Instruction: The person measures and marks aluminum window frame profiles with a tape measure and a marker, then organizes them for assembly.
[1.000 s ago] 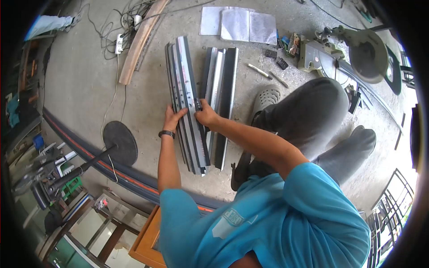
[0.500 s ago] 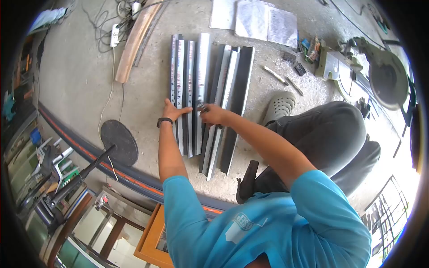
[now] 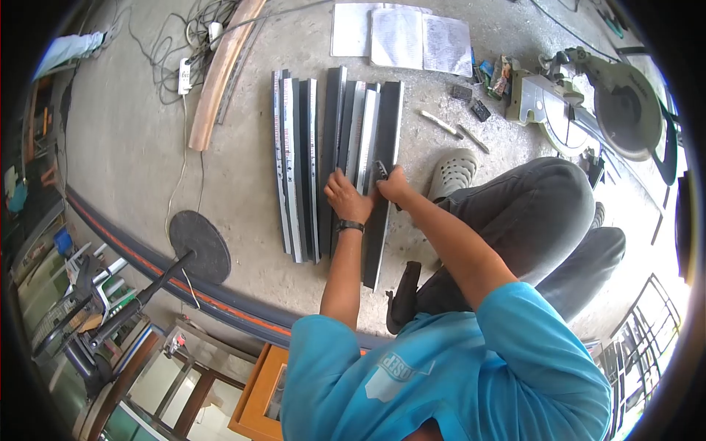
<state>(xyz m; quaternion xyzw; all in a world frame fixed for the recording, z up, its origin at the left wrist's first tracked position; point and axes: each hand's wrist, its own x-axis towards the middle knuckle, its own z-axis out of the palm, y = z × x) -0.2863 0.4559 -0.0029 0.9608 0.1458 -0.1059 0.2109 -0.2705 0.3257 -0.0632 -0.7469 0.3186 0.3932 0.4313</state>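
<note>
Several long metal profiles (image 3: 289, 147) lie side by side on the concrete floor, some with printed film along their faces. My left hand (image 3: 347, 200), with a dark band at the wrist, has its fingers curled over the profiles right of the middle and grips a metal profile (image 3: 358, 121). Beside it, my right hand (image 3: 395, 185) is closed around a slim dark hand tool (image 3: 381, 169), whose exact kind I cannot make out. The tool is over the wide dark profile (image 3: 387, 125) at the right end of the row.
A miter saw (image 3: 625, 110) stands at the right. Open papers (image 3: 419, 38) lie beyond the profiles. Left are a wooden strip (image 3: 220, 81), a power strip (image 3: 184, 76) with tangled cables, and a round black stand base (image 3: 199, 248). My shoe (image 3: 453, 173) is close by on the right.
Both hands have moved right across the row, the left now near the right one. The broad shiny profile in the middle now shows a darker side, and the right-hand profiles sit closer together.
</note>
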